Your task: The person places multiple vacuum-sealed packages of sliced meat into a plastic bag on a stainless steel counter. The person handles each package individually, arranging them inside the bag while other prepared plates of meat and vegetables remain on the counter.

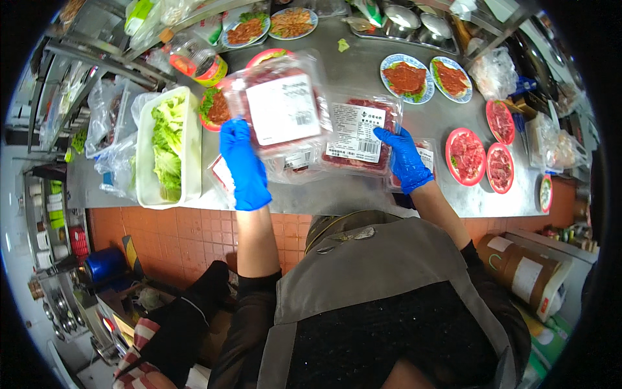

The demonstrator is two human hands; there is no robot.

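Left hand, gloved in blue, pinches the lower left edge of a clear meat pack, tilted above the counter, label toward the viewer. Right hand, likewise gloved, grips the right edge of a second pack, thumb on top. Further packs lie beneath and between. Left: a white tub containing lettuce. Right: red-rimmed plates of meat; beyond, blue-patterned plates of reddish meat.
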